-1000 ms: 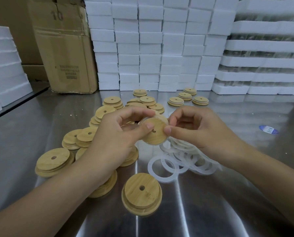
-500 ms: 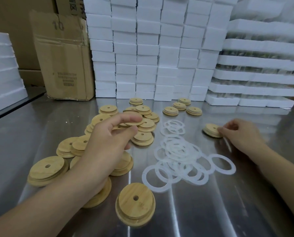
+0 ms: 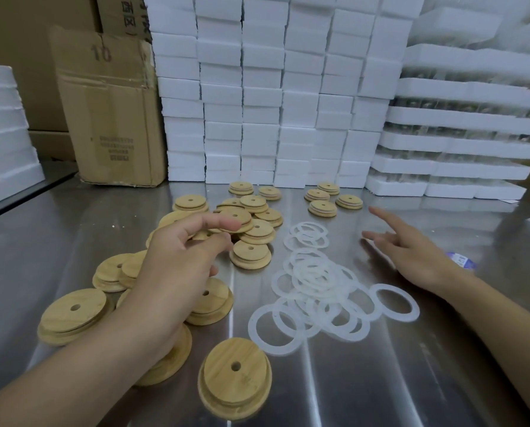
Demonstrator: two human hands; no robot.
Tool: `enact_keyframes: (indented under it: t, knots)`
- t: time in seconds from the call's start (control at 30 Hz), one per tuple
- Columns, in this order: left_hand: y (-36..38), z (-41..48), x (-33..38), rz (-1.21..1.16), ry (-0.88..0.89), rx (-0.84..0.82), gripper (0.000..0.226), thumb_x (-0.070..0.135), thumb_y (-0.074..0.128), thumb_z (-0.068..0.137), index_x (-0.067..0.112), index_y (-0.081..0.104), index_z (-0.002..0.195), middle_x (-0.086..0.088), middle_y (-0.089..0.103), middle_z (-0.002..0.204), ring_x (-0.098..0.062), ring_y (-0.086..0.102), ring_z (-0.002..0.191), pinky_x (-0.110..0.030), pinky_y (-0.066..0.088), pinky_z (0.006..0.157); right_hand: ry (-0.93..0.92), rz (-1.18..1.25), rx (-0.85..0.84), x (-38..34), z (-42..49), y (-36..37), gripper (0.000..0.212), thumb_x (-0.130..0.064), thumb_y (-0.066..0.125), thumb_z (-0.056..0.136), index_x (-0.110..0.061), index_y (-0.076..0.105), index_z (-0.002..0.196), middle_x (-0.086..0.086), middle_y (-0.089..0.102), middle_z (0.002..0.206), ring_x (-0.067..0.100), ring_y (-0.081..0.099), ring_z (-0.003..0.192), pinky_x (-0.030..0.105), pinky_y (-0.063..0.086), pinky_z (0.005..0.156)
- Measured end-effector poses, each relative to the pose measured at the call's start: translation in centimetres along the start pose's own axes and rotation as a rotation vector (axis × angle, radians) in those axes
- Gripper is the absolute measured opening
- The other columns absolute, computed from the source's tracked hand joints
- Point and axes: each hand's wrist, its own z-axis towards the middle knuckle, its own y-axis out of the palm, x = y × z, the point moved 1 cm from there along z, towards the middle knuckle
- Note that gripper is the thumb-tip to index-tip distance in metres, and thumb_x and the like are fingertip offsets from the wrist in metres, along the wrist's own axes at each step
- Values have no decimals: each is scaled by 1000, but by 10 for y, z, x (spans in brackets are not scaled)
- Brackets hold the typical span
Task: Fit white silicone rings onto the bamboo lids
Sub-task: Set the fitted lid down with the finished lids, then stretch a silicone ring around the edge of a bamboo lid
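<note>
Several loose bamboo lids (image 3: pixel 250 256), each with a small hole, lie spread over the left and middle of the steel table (image 3: pixel 380 380). My left hand (image 3: pixel 180 266) reaches into them and pinches the edge of one bamboo lid (image 3: pixel 237 215) between index finger and thumb. A heap of white silicone rings (image 3: pixel 316 285) lies to the right of the lids. My right hand (image 3: pixel 411 254) hovers right of the rings with fingers spread and holds nothing. A small group of lids (image 3: pixel 322 208) sits apart at the back.
A wall of white foam blocks (image 3: pixel 273 103) and stacked foam trays (image 3: pixel 473 134) close off the table's back. A worn cardboard box (image 3: pixel 112 118) stands back left, more foam (image 3: pixel 1 134) at far left. A blue sticker (image 3: pixel 460 260) lies by my right wrist.
A second ago both hands held one lid together. My right hand carried it off to the right, let go and spread its fingers; my left hand reached into the pile and took another lid.
</note>
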Motion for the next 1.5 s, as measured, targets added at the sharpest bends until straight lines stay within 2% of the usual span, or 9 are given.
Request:
enact_keyframes:
  t: [0.2,0.4,0.5,0.63,0.8,0.97,1.3,1.4,1.5]
  knots:
    - [-3,0,4,41,21,9,29,18,69,101,43,83,93,17,77,90,-27,71,103,-32,55,74,-5,-54,10,0,1,1,52,-27,55,109,-52,39,151,-13,68,139,1,66,96,7,40,79]
    - [-17,11,13,346,195,-87,29,19,70,100,42,80,88,20,76,86,-7,68,71,-25,55,67,-59,-167,6,-6,1,4,32,-27,59,106,-37,60,137,-12,70,134,14,66,116,31,44,98]
    - [-26,12,13,677,272,-157,6,42,72,93,46,75,91,25,71,98,3,64,95,-36,57,85,-99,-215,5,-15,0,4,20,-28,61,106,-39,71,120,-20,71,121,9,63,113,32,45,98]
    - [-32,10,16,1064,251,-296,50,84,50,74,56,65,113,31,59,104,0,56,102,-36,46,91,-111,-144,-31,-26,-1,8,16,-36,64,103,-47,75,100,-36,71,99,-12,62,98,18,42,82]
    - [-32,10,17,1185,235,-387,65,93,47,70,60,61,125,37,60,104,1,58,106,-35,37,106,-165,-122,-128,-38,-6,18,10,-49,70,95,-47,79,101,-31,71,103,-12,62,97,20,48,84]
    - [-34,10,20,1188,263,-456,71,99,53,65,63,61,126,39,60,94,8,60,97,-32,43,100,-207,-88,-157,-49,-11,23,20,-59,77,86,-44,79,98,-32,72,103,-10,64,101,21,47,86]
    - [-21,10,5,653,373,-196,35,56,58,98,51,70,131,30,67,103,4,60,99,-7,42,75,-193,-79,-70,-70,-20,33,11,-37,80,90,-37,74,81,-27,73,97,0,67,98,35,53,97]
    - [-17,11,2,552,305,-217,31,55,44,106,55,73,118,19,75,100,-15,66,94,-23,49,78,-258,-63,55,-82,-27,34,11,-39,77,91,-39,72,81,-27,72,97,-6,62,100,26,49,94]
    - [-16,12,0,500,297,-208,36,59,44,104,43,77,101,16,74,91,-9,66,86,-17,48,71,-351,-68,168,-96,-35,34,12,-33,76,93,-37,70,83,-24,72,95,-10,61,102,10,41,87]
